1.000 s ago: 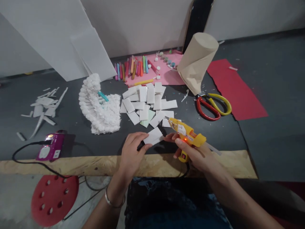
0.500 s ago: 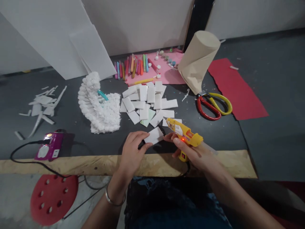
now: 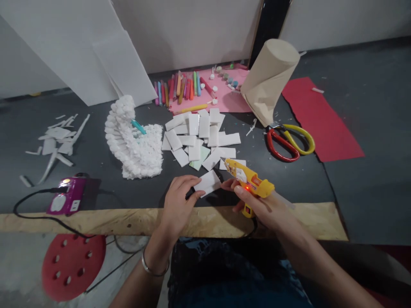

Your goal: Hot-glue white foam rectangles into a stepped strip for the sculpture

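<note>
Between the thumb and fingers of my left hand is a white foam piece, held at its left end near the table's front edge. My right hand is wrapped round a yellow hot glue gun with a red light glowing on its side. A right fingertip reaches to the right end of the foam piece; whether it touches cannot be made out. Just beyond lies a loose pile of white foam rectangles. Left of the pile stands a curved white structure with a turquoise stick on it.
Red-and-yellow-handled scissors lie at right, beside red paper and a beige wrapped cylinder. Crayons rest on pink paper. At left are foam scraps and a purple power box with a black cord. A red stool stands below.
The foam piece seems tilted very slightly between my hands. Otherwise both hands and the glue gun stay nearly where they were; the whole view shifts a little.
</note>
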The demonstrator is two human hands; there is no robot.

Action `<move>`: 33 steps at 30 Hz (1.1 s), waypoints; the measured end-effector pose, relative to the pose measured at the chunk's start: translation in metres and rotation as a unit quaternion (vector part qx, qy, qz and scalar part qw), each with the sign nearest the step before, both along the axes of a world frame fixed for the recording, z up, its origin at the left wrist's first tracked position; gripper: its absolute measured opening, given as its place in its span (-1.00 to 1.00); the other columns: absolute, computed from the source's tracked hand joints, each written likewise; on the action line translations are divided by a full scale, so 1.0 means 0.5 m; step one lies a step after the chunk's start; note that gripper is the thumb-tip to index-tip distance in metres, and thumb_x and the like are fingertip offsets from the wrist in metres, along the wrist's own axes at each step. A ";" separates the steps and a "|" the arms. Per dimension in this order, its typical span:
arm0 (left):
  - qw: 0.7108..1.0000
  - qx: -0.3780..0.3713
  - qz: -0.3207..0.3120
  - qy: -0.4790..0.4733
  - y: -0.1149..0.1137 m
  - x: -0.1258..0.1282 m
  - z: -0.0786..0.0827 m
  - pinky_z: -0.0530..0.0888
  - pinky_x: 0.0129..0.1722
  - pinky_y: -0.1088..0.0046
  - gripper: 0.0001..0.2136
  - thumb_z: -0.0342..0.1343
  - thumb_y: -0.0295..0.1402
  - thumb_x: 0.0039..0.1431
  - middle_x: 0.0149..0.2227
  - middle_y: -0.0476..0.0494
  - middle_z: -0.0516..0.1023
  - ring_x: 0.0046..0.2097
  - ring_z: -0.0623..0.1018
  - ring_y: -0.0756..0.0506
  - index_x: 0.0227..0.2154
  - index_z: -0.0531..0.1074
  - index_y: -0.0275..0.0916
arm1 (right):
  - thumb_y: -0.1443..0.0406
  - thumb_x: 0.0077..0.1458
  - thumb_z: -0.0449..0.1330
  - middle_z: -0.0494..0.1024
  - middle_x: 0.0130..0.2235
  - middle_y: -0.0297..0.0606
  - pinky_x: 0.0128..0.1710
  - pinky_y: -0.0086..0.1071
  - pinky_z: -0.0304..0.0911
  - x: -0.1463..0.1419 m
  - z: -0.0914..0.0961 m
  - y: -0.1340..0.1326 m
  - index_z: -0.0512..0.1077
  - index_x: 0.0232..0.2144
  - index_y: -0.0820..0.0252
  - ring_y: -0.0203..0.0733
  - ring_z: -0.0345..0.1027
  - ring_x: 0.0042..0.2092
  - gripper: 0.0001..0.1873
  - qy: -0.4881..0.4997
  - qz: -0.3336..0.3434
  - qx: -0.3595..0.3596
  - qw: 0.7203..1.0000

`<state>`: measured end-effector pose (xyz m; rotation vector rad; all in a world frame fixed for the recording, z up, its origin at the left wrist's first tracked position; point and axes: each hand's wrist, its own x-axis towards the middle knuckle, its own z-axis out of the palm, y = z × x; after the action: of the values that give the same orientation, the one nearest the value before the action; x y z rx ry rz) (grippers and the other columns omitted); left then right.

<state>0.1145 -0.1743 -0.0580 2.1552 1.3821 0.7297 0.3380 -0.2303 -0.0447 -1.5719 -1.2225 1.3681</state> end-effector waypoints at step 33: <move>1.000 -0.001 -0.008 0.009 0.011 0.003 0.006 0.53 -0.05 0.26 -0.84 0.26 -0.42 0.14 -0.13 -0.14 0.63 -0.06 0.56 -0.15 -0.19 0.57 -0.20 | 0.00 0.22 0.13 0.61 -0.08 -0.21 -0.34 -0.34 0.48 -0.004 0.009 0.003 0.53 -0.08 0.09 -0.23 0.52 -0.39 -0.60 -0.003 -0.005 -0.001 1.000</move>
<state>0.1159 -0.1686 -0.0551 2.1741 1.3724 0.7040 0.3362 -0.2288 -0.0403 -1.5835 -1.2162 1.3602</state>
